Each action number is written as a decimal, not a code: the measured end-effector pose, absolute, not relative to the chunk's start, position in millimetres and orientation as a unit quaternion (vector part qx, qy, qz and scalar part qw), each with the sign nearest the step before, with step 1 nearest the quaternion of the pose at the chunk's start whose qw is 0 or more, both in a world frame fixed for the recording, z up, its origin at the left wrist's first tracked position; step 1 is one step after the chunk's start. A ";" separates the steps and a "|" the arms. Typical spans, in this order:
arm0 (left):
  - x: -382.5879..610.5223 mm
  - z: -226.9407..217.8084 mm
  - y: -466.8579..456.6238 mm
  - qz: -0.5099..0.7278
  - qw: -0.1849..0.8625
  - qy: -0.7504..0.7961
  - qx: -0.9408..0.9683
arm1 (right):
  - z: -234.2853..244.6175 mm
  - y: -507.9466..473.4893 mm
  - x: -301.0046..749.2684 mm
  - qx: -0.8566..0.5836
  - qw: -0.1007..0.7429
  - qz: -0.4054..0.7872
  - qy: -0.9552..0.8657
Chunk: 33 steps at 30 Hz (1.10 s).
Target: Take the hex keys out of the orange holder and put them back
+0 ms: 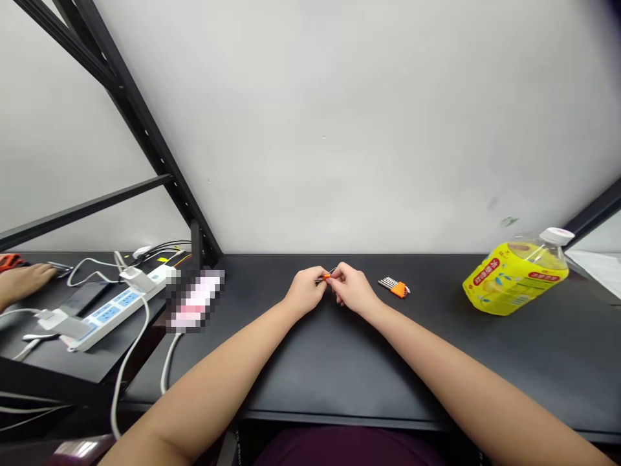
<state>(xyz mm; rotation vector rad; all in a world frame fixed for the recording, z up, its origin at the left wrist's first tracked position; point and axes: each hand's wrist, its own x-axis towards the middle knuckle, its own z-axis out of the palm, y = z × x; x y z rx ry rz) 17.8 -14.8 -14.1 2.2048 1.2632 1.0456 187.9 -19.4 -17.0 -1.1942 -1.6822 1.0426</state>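
Near the middle of the dark table, my left hand (305, 289) and my right hand (353, 289) meet fingertip to fingertip. Between them is a small orange hex key holder (326, 276), pinched from both sides. Thin metal keys show beside it, mostly covered by my fingers. Whether my right fingers also grip a single key, I cannot make out. To the right of my right hand lies a second hex key set (398, 289), flat on the table, its silver keys fanned out of an orange holder.
A large yellow-labelled plastic bottle (517, 275) stands tilted in view at the right. On the left are a white power strip (121, 307) with chargers, a loose white cable (138, 343), a dark phone (86, 298) and another person's hand (32, 281). A black metal frame (155, 145) rises there.
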 end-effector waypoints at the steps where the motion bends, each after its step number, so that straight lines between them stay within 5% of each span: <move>1: 17.4 -14.3 -15.2 0.365 0.179 0.454 0.793 | -15.2 -21.5 186.9 -0.481 0.390 0.382 -0.686; 12: 2.0 -12.1 -1.4 0.458 0.238 0.499 0.696 | -10.2 7.9 241.1 -0.570 0.236 0.086 -0.782; 21: -0.3 -18.8 2.3 0.456 0.244 0.485 0.705 | -14.1 17.3 228.4 -0.567 0.178 0.102 -0.798; 28: 0.7 -22.2 1.6 0.462 0.366 0.465 0.660 | -1.8 -0.2 225.1 -0.584 0.102 0.193 -0.782; 33: -1.1 -22.7 2.8 0.463 0.453 0.445 0.618 | 0.3 -4.7 226.2 -0.518 0.188 0.250 -0.796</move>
